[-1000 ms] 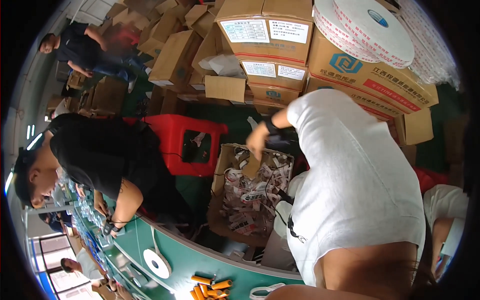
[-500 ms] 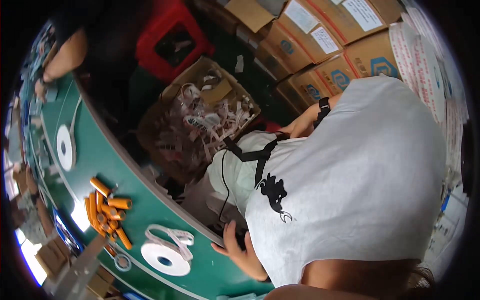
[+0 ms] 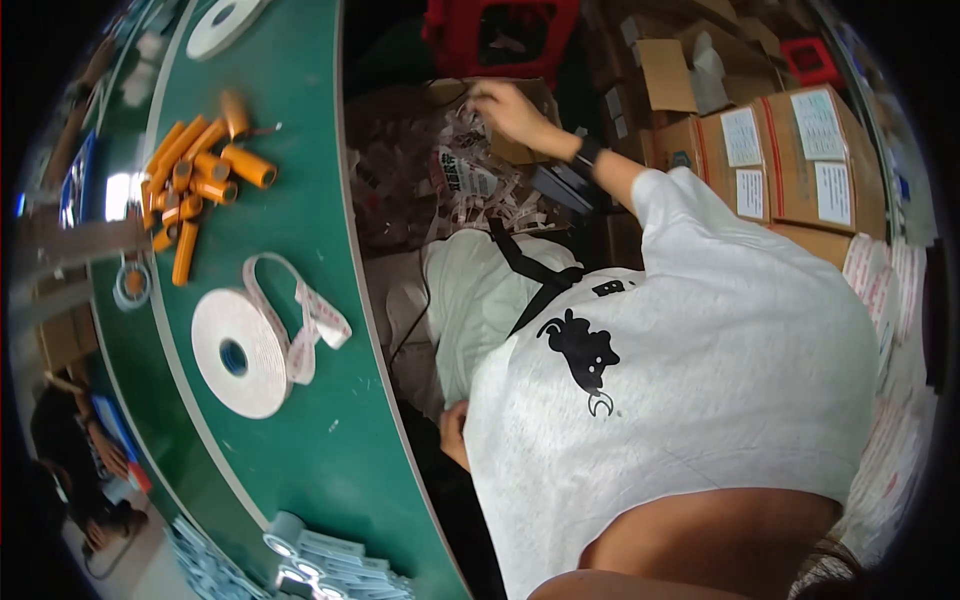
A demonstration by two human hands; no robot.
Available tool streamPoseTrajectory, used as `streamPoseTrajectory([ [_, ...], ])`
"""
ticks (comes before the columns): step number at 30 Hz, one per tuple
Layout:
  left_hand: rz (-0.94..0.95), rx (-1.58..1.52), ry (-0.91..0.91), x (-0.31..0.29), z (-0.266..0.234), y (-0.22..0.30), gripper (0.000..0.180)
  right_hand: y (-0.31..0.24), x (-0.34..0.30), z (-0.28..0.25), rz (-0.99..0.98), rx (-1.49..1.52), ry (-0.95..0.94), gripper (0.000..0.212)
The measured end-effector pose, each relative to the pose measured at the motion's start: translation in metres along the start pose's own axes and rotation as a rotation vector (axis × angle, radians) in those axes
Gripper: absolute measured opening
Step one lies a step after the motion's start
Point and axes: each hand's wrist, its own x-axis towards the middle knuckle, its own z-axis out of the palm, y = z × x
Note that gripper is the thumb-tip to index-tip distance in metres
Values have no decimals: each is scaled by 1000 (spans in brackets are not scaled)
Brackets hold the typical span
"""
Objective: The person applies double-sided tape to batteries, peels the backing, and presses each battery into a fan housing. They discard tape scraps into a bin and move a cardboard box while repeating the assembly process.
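My right hand, with a black band on its wrist, reaches over an open carton of paper and plastic scraps. Its fingers are bent together, slightly blurred; what they hold, if anything, is unclear. Against my lap, close to the edge of the green table, rests my left hand. Most of its fingers are hidden behind my shirt. On the table lies a white roll of tape with a loose printed strip trailing from it. Beyond it sits a pile of orange cylinders.
Blue-grey parts lie stacked at the table's near end. Another white roll is at the far end. Stacked cardboard boxes stand to the right, and a red stool beyond the carton. Another person is at lower left.
The view has turned. My right hand has come out from beside my lap to over the carton. My left hand has left the table edge and drawn back to my lap.
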Motion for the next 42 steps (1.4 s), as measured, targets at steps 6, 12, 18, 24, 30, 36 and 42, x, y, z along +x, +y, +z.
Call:
streamPoseTrajectory([
  [6, -307, -163, 594, 40, 15, -8, 18, -7, 31, 69, -215, -1215, -807, 20],
  [12, -207, -52, 388, 66, -15, -54, 34, -68, -69, 145, -915, -358, -994, 26],
  [18, 172, 47, 390, 113, 15, -5, 38, -52, -70, 172, -734, -500, -1459, 31],
  [24, 186, 348, 316, 93, 25, -24, 32, -86, -29, 132, -63, -657, -1733, 49],
  [30, 501, 585, 251, 87, -1, 45, 20, -39, -41, 278, -770, 28, -1291, 46],
  [36, 692, 651, 191, 89, 13, 46, 9, -5, -83, 307, -520, -944, -1683, 33],
  [42, 494, 110, 582, 106, 4, 16, 28, -29, -20, 250, 59, 49, -1398, 48],
])
